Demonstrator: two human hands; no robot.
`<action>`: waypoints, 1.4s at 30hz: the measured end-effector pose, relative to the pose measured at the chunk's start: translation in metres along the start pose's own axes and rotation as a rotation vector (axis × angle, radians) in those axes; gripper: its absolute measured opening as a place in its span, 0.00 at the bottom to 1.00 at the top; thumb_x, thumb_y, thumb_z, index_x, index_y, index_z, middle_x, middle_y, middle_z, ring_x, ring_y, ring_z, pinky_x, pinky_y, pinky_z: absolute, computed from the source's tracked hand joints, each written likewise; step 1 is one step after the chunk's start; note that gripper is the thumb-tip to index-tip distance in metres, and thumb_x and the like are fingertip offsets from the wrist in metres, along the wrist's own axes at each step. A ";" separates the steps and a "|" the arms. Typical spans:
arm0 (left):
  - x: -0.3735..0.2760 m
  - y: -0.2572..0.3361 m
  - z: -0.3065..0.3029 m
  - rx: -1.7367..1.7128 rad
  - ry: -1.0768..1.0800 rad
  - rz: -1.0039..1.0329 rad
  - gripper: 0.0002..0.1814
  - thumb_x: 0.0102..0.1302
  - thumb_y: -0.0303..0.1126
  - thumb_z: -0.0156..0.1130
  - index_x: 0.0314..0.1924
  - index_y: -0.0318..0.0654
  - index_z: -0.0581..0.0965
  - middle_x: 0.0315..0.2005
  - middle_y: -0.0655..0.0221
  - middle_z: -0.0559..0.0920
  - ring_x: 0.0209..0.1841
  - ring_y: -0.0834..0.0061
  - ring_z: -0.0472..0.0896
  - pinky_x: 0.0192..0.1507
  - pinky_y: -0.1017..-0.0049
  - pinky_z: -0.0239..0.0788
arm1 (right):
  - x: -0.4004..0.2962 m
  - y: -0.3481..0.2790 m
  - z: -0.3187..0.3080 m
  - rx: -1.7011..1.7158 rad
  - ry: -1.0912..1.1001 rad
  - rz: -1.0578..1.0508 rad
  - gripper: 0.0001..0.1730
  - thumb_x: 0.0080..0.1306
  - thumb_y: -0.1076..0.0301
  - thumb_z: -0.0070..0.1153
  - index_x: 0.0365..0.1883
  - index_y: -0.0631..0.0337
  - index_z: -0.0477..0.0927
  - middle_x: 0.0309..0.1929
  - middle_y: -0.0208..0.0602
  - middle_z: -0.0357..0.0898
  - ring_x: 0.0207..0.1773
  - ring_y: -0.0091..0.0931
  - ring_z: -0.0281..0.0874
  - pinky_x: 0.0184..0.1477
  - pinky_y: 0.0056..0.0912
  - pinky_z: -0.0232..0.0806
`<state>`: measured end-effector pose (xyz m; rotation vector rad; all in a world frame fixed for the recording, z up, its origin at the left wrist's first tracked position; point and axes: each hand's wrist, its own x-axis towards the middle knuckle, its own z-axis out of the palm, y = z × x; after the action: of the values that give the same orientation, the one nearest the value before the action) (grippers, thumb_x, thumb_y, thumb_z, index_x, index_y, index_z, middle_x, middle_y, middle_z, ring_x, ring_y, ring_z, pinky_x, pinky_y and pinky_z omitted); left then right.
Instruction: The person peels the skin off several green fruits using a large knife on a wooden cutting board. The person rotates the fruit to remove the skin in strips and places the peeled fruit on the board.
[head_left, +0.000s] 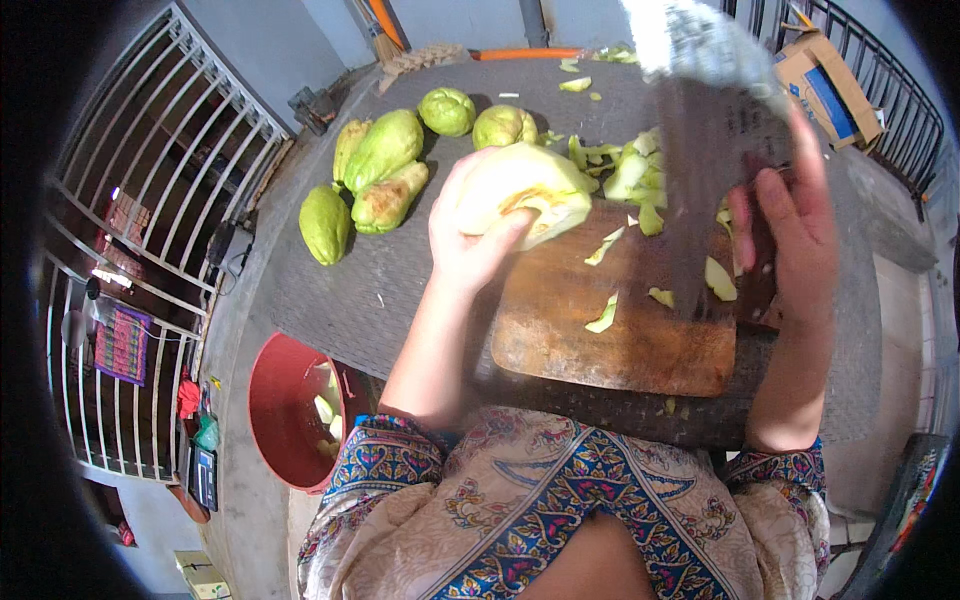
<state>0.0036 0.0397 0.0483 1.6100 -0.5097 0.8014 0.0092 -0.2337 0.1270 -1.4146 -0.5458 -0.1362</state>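
My left hand (476, 225) grips a large, pale peeled chayote (517, 187), thumb pressed into its cut, brownish hollow. At the right, my right hand (799, 225) holds a broad-bladed cleaver (697, 135), blurred by motion. The blade is raised over the board, its upper part glaring in the sun; the handle is mostly hidden. Below the hands lies a wooden cutting board (615, 352) with strips of green peel (604, 313) on it. A heap of peelings (634, 172) lies just right of the held chayote.
Several unpeeled chayotes (386, 150) sit on the dark textured tabletop (367, 300) to the left. Beside the table's left edge stands a red bucket (277, 412) with pale pieces inside. Metal window bars (142, 217) are at far left, a cardboard box (832, 90) at far right.
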 end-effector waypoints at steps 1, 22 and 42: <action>0.002 0.003 -0.001 0.038 0.028 0.055 0.35 0.54 0.38 0.72 0.57 0.27 0.68 0.49 0.61 0.77 0.52 0.71 0.76 0.56 0.70 0.67 | 0.006 -0.002 -0.008 -0.034 0.023 -0.129 0.42 0.65 0.69 0.56 0.74 0.53 0.50 0.27 0.28 0.72 0.19 0.13 0.62 0.23 0.13 0.58; -0.015 0.048 0.043 -0.340 0.062 -0.713 0.23 0.73 0.53 0.44 0.53 0.42 0.69 0.40 0.67 0.76 0.43 0.73 0.75 0.50 0.70 0.67 | -0.039 0.028 0.049 0.112 -0.258 0.139 0.31 0.56 0.67 0.69 0.56 0.64 0.72 0.48 0.33 0.78 0.51 0.22 0.74 0.54 0.27 0.66; -0.032 0.091 0.047 -0.290 -0.067 -0.474 0.15 0.73 0.34 0.48 0.55 0.38 0.64 0.28 0.71 0.68 0.20 0.84 0.62 0.18 0.83 0.58 | -0.068 0.070 0.027 0.423 0.156 0.196 0.30 0.59 0.72 0.62 0.60 0.63 0.68 0.51 0.34 0.75 0.53 0.22 0.73 0.56 0.27 0.66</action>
<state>-0.0719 -0.0277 0.0831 1.4099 -0.2578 0.3026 -0.0291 -0.2115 0.0355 -1.0266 -0.2827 0.0267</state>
